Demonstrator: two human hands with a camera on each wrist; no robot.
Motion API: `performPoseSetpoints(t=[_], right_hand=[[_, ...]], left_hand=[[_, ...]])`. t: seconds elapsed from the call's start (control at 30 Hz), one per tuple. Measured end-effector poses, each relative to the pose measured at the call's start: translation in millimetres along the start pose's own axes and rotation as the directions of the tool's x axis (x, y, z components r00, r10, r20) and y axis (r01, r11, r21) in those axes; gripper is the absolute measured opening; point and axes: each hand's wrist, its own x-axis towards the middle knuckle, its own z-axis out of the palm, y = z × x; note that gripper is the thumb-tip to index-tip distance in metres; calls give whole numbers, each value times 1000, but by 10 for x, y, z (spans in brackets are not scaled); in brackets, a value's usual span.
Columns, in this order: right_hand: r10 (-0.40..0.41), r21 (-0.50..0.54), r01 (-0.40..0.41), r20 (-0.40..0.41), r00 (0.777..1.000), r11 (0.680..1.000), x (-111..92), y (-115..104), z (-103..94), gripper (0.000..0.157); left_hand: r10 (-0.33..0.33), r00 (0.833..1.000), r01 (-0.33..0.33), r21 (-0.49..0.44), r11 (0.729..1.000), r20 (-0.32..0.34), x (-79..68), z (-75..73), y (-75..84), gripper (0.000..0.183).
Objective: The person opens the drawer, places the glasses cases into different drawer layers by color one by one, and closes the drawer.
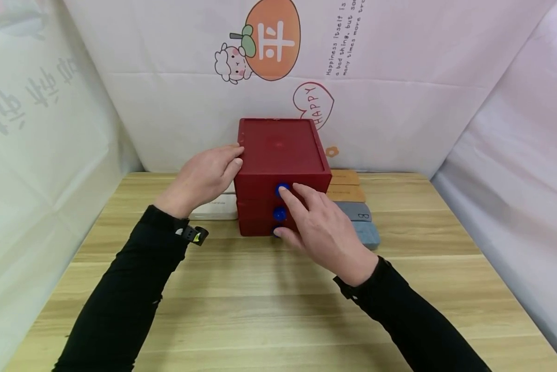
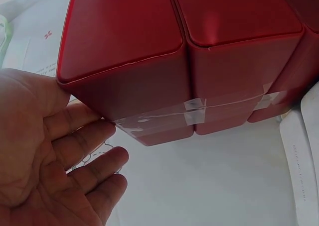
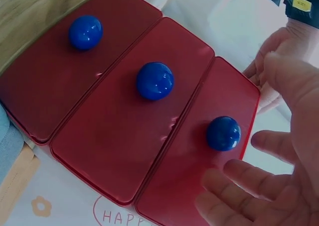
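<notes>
A dark red box of three stacked drawers point(image 1: 278, 150) stands at the back of the table, with round blue knobs on its front. My left hand point(image 1: 206, 175) rests against the box's upper left edge, its fingers loosely extended in the left wrist view. In front of the top knob point(image 3: 223, 133) is my right hand point(image 1: 327, 230), fingers spread. The right wrist view shows a gap between its fingertips point(image 3: 259, 139) and that knob. The middle knob point(image 3: 155, 80) and bottom knob point(image 3: 85, 32) are untouched. All the drawers are closed.
White cases point(image 1: 215, 207) lie left of the box, partly behind it. On its right are tan cases point(image 1: 345, 193), a grey-blue case with a glasses mark point(image 1: 354, 211) and a lighter blue one point(image 1: 367, 235). A printed white cloth point(image 1: 166, 103) hangs behind the wooden table point(image 1: 241, 310).
</notes>
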Motion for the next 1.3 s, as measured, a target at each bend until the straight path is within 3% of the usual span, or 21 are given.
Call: performPoseSetpoints(t=[0.33,1.3], right_hand=[[-24,-74,18,-81,996,997,125,7,106,63],[18,-15,-21,-172,985,1000,279,44,303,35]], left_hand=[[-16,1000,16,5,1000,13,3,15,10,54],[-45,999,45,-4,999,-10,21,27,15,54]])
